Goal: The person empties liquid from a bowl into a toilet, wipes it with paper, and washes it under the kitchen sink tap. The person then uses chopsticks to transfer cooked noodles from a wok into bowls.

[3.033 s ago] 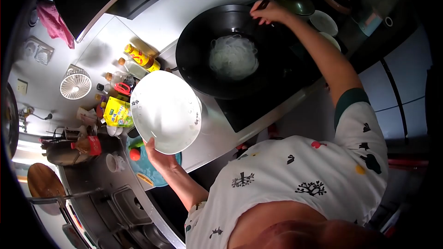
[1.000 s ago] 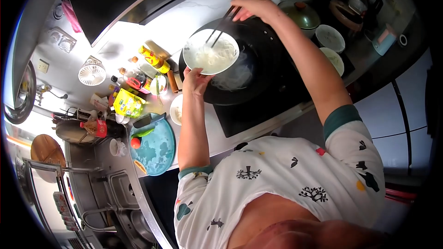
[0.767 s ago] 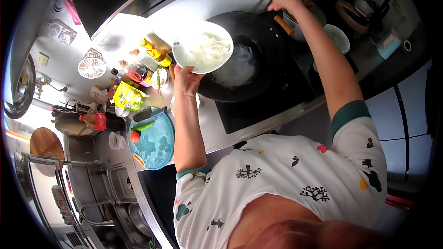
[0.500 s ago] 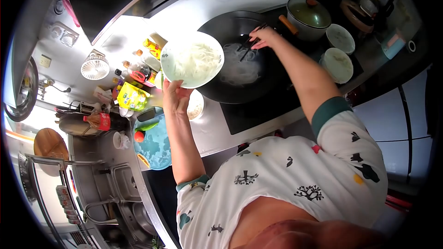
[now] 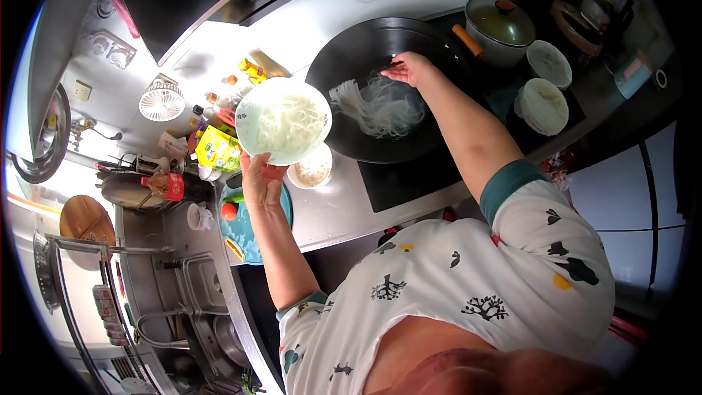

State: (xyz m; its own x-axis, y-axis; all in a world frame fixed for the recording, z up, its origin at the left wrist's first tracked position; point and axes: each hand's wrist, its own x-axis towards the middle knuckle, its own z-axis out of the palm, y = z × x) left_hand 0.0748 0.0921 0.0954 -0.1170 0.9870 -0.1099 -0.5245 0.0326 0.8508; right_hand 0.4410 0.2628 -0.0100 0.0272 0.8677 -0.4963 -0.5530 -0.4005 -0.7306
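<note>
My left hand [image 5: 264, 175] grips the lower edge of a white bowl [image 5: 247, 121], tilted toward me. White noodles [image 5: 292, 121] lie inside that bowl. Over the black wok [image 5: 329, 135] is my right hand [image 5: 406, 69], its fingers pinched around dark chopsticks, which hardly show against the wok. Below the right hand, more pale noodles [image 5: 384, 110] lie spread in the wok, with a thicker bunch toward its left side. A smaller white bowl [image 5: 311, 168] stands on the counter beside my left hand.
A lidded pot [image 5: 500, 29] and two white bowls [image 5: 542, 106] stand right of the wok. Bottles, a yellow pouch [image 5: 218, 149] and a small fan [image 5: 161, 99] are at the left. A blue cutting board [image 5: 245, 238] holds a tomato [image 5: 229, 211]. The sink [image 5: 201, 285] lies lower left.
The left hand and its bowl have shifted left and down, away from the wok. My right hand has lowered slightly. The noodles in the wok now show a bunch at the left.
</note>
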